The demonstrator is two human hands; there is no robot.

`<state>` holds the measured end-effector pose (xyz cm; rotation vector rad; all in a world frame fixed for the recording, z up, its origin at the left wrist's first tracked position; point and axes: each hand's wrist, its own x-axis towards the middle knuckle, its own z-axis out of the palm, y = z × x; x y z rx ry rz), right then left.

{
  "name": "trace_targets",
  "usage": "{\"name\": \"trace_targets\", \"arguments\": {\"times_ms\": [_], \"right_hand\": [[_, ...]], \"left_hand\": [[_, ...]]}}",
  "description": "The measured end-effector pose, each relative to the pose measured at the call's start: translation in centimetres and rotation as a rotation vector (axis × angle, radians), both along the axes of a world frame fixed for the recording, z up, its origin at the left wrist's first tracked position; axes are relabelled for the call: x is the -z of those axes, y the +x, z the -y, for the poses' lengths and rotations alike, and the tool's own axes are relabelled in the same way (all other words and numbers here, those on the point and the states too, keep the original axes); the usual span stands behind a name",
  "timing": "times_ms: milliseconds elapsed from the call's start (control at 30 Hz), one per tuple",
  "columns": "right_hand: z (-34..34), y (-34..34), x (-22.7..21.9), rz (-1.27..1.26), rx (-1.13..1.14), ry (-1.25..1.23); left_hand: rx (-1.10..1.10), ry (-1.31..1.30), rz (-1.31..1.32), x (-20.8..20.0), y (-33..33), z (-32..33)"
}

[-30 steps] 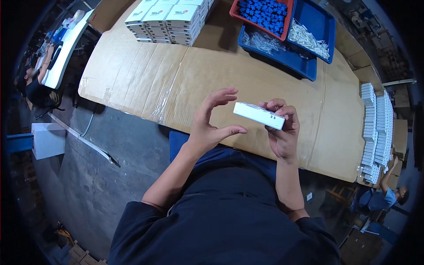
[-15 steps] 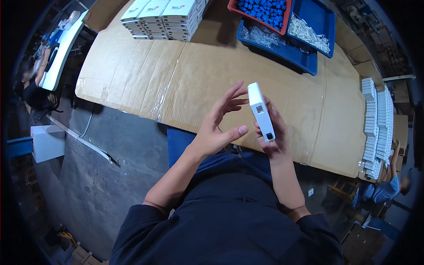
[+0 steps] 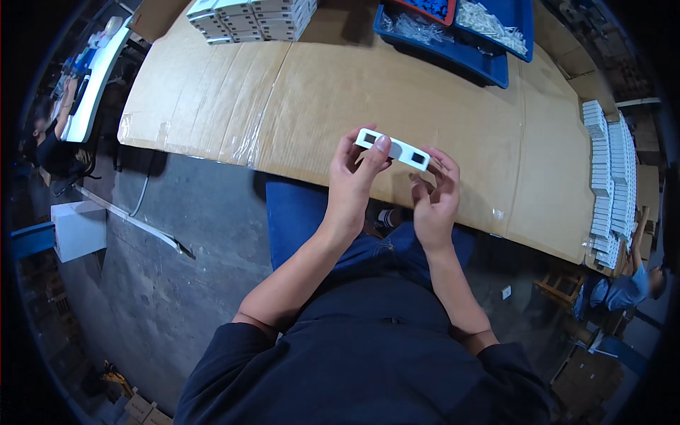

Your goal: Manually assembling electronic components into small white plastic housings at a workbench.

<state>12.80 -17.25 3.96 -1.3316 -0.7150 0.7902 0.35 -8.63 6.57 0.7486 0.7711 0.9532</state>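
A slim white plastic case [image 3: 401,150], edge toward me, shows two dark square openings along its side. It is held above the near edge of the table, tilted down to the right. My left hand [image 3: 350,180] grips its left end, thumb on the near edge and fingers behind. My right hand [image 3: 438,202] is at the right end, its curled fingertips against the case and its thumb just below. The far face of the case is hidden.
The cardboard-covered table [image 3: 340,92] carries stacked white cases [image 3: 255,21] at the back left. Blue trays [image 3: 489,71] of small clear and white parts and a red tray [image 3: 439,18] of blue parts stand behind. More white stacks [image 3: 609,177] line the right edge. Co-workers sit at both sides.
The case has turned from nearly upright to nearly level and moved left. My left hand has closed on its left end, while my right hand has shifted to its right end.
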Motion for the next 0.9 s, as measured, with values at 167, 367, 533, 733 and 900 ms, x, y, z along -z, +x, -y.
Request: {"name": "trace_targets", "arguments": {"times_ms": [167, 367, 533, 733, 900], "right_hand": [[1.3, -0.6, -2.5, 0.715, 0.095, 0.106], [3.6, 0.1, -2.1, 0.860, 0.122, 0.139], [6.1, 0.2, -1.6, 0.710, 0.074, 0.099], [9.4, 4.6, -0.3, 0.561, 0.181, 0.025], [12.4, 14.5, -0.6, 0.710, 0.491, -0.035]], "left_hand": [[0.024, -0.042, 0.040, -0.8, 1.1, 2.3], [0.224, -0.200, 0.071, 0.3, 1.4, 6.6], [0.407, -0.098, -0.049, 0.9, 0.0, 7.7], [0.608, 0.037, -0.202, 1.9, 1.2, 8.8], [0.550, 0.250, -0.238, 1.5, 2.2, 7.8]]}}
